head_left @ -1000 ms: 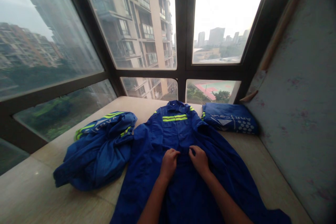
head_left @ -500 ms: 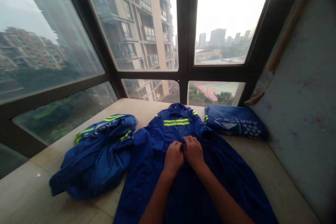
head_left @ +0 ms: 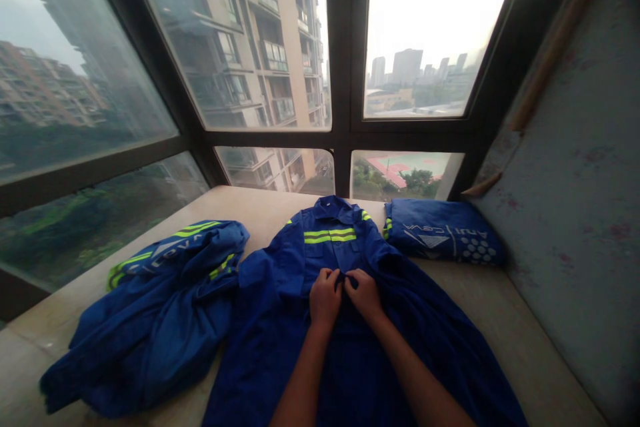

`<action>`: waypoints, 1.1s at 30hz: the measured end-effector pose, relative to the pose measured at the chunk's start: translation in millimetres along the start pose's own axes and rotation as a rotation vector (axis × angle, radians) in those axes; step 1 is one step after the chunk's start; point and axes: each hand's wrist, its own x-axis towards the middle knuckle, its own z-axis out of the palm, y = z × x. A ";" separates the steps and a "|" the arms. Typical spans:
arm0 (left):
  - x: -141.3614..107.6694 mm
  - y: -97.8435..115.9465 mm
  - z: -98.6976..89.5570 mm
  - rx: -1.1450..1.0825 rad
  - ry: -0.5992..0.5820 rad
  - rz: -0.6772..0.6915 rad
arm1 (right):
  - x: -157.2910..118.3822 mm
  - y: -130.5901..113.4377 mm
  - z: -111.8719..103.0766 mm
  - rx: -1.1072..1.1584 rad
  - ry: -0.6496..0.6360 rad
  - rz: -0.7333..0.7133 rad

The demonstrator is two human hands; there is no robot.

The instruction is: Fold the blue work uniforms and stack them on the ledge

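The blue garment [head_left: 355, 347] is laid out on the window ledge [head_left: 480, 290], its front pinched by the left hand [head_left: 325, 297] and right hand [head_left: 364, 293], close together; whatever lies between them is hidden. The front could be skewed if one side is tugged harder.

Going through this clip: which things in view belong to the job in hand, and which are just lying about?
In the job:
- jacket, spread out
- left hand and right hand, fingers at its front

Apparently just lying about:
- crumpled garment, left
- folded garment, right
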 end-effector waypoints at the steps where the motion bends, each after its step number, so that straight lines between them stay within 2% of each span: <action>1: 1.5 0.0 0.4 0.000 -0.002 -0.001 | -0.1 0.4 0.9 0.005 0.002 0.000; 14: 2.0 -1.7 0.6 -0.034 -0.021 0.066 | -1.8 -0.7 1.9 -0.018 -0.025 0.034; 25: -8.7 -3.6 -2.4 -0.073 -0.026 0.123 | 1.8 1.6 5.2 0.037 0.076 0.130; 30: -17.1 -5.4 -10.5 -0.068 -0.005 0.098 | 0.6 1.9 0.6 0.135 0.102 0.140; 33: -16.8 -12.1 -25.4 -0.056 0.015 0.069 | -0.8 3.4 -9.9 0.184 0.123 0.180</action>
